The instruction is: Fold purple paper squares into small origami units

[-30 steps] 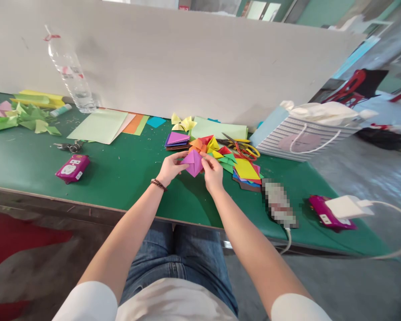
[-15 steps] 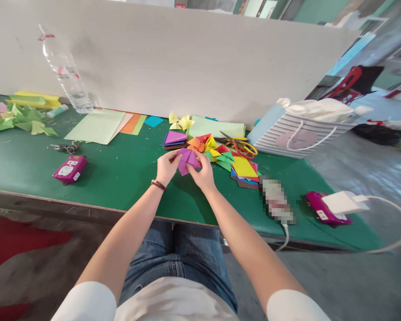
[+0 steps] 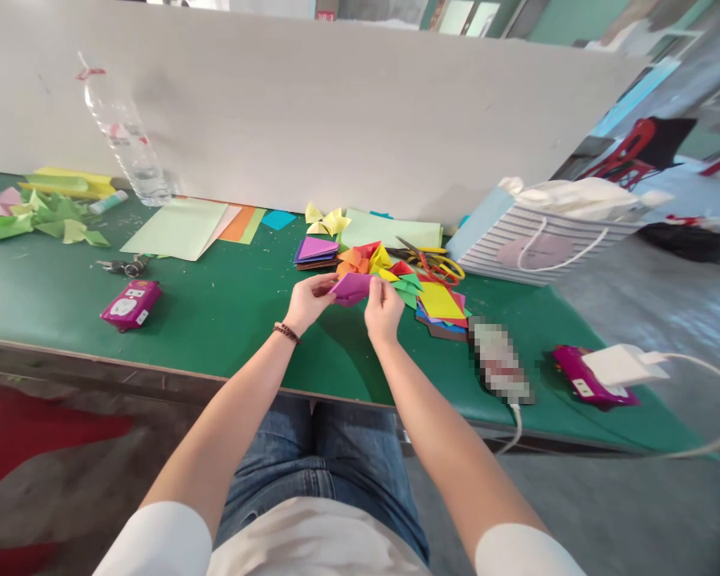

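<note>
Surface (image 3: 216, 320) green, bearing hands' work at center of frame. Left grip (image 3: 308, 302) narrow, pinching left edge of folded purple paper (image 3: 353, 288); right grip (image 3: 384, 312) narrow on its right edge. Paper held just above surface. Likely light, thin, soft, quick to crease; best taken by folded edges, fingertips only.

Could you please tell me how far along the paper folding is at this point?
Done: a multicoloured folded cluster, a green folded pile and yellow folded pieces lie on the green table. In hand: a magenta folded paper, pinched by the left hand and right hand. Left: a stack of coloured square sheets, a stack of triangular folds and flat pale green sheets remain.
</note>
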`<state>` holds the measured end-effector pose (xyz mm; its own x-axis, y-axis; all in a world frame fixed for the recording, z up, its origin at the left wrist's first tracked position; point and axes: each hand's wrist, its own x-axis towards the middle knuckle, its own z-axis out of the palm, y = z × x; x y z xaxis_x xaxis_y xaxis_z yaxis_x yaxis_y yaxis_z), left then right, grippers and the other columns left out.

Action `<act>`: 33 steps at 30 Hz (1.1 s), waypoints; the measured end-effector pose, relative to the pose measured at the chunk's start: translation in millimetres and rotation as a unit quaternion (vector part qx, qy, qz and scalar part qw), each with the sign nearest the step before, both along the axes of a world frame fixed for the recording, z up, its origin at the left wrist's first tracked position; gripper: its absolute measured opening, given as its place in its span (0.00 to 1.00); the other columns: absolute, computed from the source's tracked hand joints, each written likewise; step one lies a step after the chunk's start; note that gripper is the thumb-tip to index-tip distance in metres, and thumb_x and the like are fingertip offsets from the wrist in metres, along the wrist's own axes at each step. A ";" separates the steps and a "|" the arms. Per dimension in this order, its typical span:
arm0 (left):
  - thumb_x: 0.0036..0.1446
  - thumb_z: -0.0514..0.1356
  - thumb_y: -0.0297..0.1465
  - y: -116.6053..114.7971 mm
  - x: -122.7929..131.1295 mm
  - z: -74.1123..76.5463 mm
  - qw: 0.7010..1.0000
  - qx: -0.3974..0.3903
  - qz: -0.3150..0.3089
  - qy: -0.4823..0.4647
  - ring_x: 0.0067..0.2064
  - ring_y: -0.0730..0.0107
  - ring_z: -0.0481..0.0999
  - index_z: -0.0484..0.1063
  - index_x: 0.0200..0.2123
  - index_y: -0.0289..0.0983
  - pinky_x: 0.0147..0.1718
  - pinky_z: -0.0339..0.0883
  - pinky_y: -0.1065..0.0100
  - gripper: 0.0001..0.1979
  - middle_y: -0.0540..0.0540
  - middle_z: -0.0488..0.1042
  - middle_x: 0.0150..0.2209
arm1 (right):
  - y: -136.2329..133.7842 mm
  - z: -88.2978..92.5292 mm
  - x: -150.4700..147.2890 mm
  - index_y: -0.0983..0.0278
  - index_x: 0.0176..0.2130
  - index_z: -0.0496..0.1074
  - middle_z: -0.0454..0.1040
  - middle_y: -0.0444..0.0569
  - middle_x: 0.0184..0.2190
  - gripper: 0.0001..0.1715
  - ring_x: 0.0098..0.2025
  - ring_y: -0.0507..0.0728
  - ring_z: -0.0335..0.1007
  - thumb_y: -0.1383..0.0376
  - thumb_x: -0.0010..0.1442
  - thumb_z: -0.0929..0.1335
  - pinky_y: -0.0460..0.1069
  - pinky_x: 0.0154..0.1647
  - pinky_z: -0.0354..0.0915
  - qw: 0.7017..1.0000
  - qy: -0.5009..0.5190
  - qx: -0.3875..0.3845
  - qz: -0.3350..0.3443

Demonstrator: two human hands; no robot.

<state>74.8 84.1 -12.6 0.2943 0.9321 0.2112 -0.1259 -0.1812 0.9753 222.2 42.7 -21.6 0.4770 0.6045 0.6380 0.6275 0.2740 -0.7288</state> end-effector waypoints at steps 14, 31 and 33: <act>0.53 0.62 0.28 7.4 -2.1 -5.4 0.996 -0.036 0.079 -0.025 0.36 0.68 0.79 0.76 0.42 0.32 0.32 0.76 0.69 0.12 0.43 0.79 0.40 | 5.9 -6.4 -9.0 0.64 0.49 0.69 0.76 0.54 0.41 0.21 0.39 0.57 0.73 0.65 0.55 0.66 0.50 0.34 0.70 0.994 0.052 -0.010 0.091; 0.48 0.66 0.25 2.4 -0.6 -5.8 0.992 -0.105 -0.026 -0.068 0.40 0.66 0.79 0.75 0.43 0.32 0.40 0.75 0.65 0.16 0.43 0.80 0.40 | -0.5 -6.6 -10.7 0.60 0.43 0.77 0.78 0.52 0.38 0.15 0.42 0.59 0.72 0.68 0.58 0.64 0.56 0.46 0.70 0.990 -0.104 0.039 0.085; 0.51 0.65 0.27 3.2 -1.8 -5.2 0.989 -0.113 -0.034 -0.084 0.41 0.66 0.79 0.76 0.43 0.33 0.41 0.75 0.64 0.14 0.43 0.79 0.42 | -1.4 -5.8 -11.5 0.59 0.44 0.77 0.78 0.51 0.40 0.18 0.44 0.59 0.72 0.70 0.57 0.63 0.57 0.49 0.70 0.987 -0.120 0.041 0.101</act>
